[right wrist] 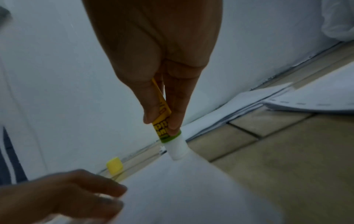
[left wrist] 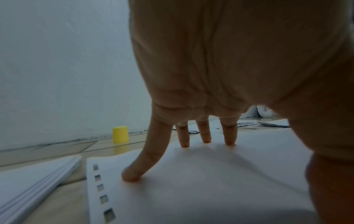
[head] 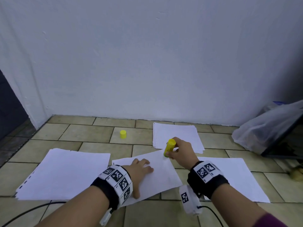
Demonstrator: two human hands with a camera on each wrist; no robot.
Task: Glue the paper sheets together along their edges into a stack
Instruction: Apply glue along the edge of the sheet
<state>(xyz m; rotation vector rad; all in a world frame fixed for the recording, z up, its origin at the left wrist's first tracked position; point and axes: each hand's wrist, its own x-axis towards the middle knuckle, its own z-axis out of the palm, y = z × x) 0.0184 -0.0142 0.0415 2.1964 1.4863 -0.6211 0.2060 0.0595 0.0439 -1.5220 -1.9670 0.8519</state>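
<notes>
A single white sheet (head: pixel 161 173) lies askew on the tiled floor in front of me. My left hand (head: pixel 141 169) rests flat on it with fingers spread, the fingertips (left wrist: pixel 131 176) pressing the paper near its punched edge (left wrist: pixel 99 188). My right hand (head: pixel 179 152) grips a yellow glue stick (head: pixel 168 147), uncapped. Its white glue tip (right wrist: pixel 177 151) touches the sheet's far right corner. The yellow cap (head: pixel 123 134) stands alone on the tiles farther back.
A paper pile (head: pixel 64 175) lies to the left, another (head: pixel 177 136) behind the right hand, a third (head: pixel 234 179) to the right. A plastic bag (head: pixel 268 126) leans at the far right by the wall (head: pixel 147 54). Cables (head: pixel 24 213) trail near me.
</notes>
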